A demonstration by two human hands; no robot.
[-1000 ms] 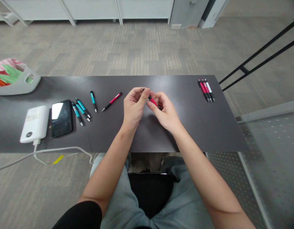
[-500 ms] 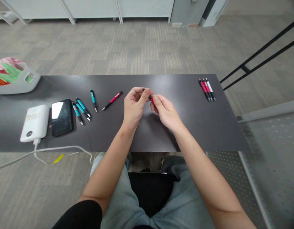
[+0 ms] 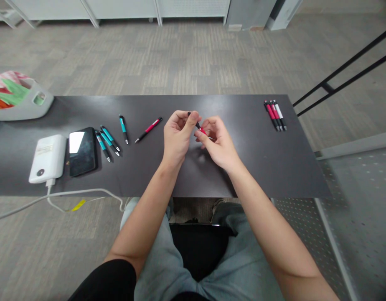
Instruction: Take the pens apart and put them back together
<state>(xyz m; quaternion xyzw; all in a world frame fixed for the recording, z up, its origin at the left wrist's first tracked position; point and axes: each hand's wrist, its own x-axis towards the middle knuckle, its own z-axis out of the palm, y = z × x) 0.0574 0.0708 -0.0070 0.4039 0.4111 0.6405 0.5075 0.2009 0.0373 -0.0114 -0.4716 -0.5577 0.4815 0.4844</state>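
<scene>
You're working a red-and-black pen [image 3: 202, 131] above the table [image 3: 249, 167], at twelve o'clock from your lap. Your left hand [image 3: 176, 136] pinches its black part between thumb and fingers; your right hand [image 3: 221, 144] grips the red barrel, some fingers loosely curled and apart. I'd judge the step as two-handed handling of its parts; whether they're joined, I can't tell. Any further turn or pull would call for a steady left pinch and both parts in line.

No brand is readable. The loose red pen [image 3: 149, 129] at eleven o'clock and the pen row [image 3: 276, 113] at one show pale, illegible patches; the white power bank [image 3: 47, 159] at ten carries print too faint to read.
</scene>
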